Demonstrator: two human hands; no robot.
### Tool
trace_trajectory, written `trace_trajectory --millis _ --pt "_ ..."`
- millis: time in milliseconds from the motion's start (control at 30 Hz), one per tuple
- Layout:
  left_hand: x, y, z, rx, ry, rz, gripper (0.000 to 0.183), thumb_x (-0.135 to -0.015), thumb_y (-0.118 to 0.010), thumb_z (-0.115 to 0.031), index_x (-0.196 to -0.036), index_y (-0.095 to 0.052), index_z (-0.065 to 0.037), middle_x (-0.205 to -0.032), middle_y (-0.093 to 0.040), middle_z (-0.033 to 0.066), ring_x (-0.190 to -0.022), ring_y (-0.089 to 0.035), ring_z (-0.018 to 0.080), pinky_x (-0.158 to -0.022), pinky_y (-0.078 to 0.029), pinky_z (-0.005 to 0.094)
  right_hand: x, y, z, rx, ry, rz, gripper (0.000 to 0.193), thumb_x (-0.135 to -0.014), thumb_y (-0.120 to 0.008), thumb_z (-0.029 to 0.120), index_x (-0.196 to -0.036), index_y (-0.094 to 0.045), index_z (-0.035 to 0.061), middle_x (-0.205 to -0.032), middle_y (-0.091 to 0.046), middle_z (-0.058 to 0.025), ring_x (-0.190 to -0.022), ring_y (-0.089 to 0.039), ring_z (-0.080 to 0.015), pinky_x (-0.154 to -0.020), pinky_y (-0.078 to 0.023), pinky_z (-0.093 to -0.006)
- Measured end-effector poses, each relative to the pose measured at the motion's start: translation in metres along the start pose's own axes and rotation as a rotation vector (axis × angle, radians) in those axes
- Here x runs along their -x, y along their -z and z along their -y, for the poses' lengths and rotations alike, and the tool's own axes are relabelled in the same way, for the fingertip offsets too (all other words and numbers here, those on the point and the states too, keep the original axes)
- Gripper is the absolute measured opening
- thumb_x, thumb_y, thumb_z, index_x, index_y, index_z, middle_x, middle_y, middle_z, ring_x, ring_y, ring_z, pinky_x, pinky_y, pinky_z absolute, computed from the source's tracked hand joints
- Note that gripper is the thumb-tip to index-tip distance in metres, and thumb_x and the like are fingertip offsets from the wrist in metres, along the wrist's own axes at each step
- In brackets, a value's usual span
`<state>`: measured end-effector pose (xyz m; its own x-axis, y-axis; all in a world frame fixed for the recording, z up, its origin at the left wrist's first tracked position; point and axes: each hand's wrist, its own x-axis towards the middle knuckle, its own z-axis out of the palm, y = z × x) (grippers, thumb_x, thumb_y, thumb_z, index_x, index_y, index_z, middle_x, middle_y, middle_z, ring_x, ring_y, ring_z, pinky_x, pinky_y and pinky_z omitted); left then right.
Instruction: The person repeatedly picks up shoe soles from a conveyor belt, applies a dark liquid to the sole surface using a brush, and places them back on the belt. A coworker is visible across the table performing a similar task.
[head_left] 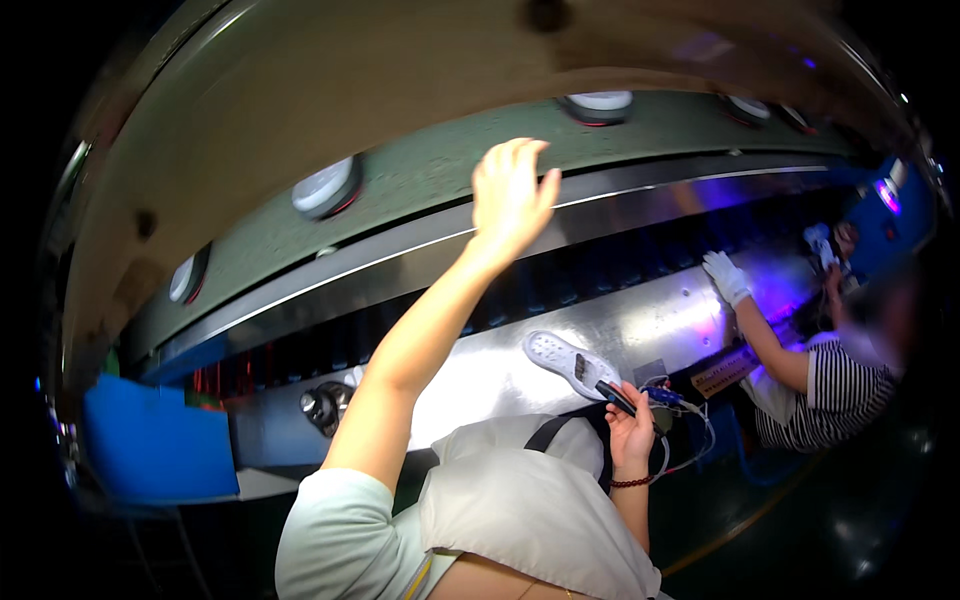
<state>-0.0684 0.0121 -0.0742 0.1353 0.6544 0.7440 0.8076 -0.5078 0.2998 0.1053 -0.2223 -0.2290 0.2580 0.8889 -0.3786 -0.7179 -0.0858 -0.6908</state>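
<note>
white sole [562, 357] lies left of a tan, seemingly lettered strip [727, 371]

- Whitish, dotted sole [556, 354], four o'clock
- Black handheld tool [613, 396], four o'clock
- Grey-green belt [430, 165], twelve o'clock
- Pale grey apron [530, 500], six o'clock
- Blue panel [155, 440], eight o'clock
- Black-and-white striped shirt [845, 395], nearly four o'clock

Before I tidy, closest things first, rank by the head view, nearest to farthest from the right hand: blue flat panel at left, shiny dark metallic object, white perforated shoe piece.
From the right hand:
1. White perforated shoe piece: just left and above.
2. Shiny dark metallic object: well to the left.
3. Blue flat panel: farthest left.
</note>
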Motion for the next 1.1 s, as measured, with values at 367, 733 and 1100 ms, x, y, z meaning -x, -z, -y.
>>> trace_trajectory --millis 367,733,1100 --pt "0.051 0.149 0.126 -0.321 0.283 -0.34 0.084 -0.063 -0.07 -0.023 -0.124 -0.019 0.005 -0.125 -0.018 0.0268 -0.118 -0.018 0.0375 -0.098 -0.017 0.0422 -0.002 -0.021 -0.008 0.036 -0.08 0.068 0.04 -0.088 -0.038 0.031 -0.106 -0.048 -0.0036 -0.1 -0.056 -0.0136 -0.07 -0.053 -0.013 -0.062 -0.042 -0.0226" --pt "0.037 0.138 0.107 -0.682 0.427 -0.229 0.085 -0.07 -0.064 -0.029 -0.131 -0.011 -0.006 -0.129 -0.015 0.0255 -0.114 -0.027 0.0406 -0.092 -0.029 0.0409 -0.006 -0.023 0.002 0.024 -0.073 0.117 0.04 -0.089 -0.034 0.03 -0.106 -0.048 -0.0034 -0.103 -0.055 -0.0158 -0.071 -0.052 -0.0129 -0.064 -0.042 -0.0231" --pt "-0.105 -0.036 -0.017 -0.002 0.118 0.261 0.096 -0.063 -0.07 -0.034 -0.127 -0.008 0.002 -0.126 -0.017 0.0263 -0.117 -0.025 0.038 -0.093 -0.03 0.041 -0.021 0.013 0.048 -0.027 -0.045 0.056 0.041 -0.09 -0.033 0.031 -0.105 -0.047 -0.0048 -0.103 -0.053 -0.0181 -0.071 -0.052 -0.0154 -0.064 -0.042 -0.0248"
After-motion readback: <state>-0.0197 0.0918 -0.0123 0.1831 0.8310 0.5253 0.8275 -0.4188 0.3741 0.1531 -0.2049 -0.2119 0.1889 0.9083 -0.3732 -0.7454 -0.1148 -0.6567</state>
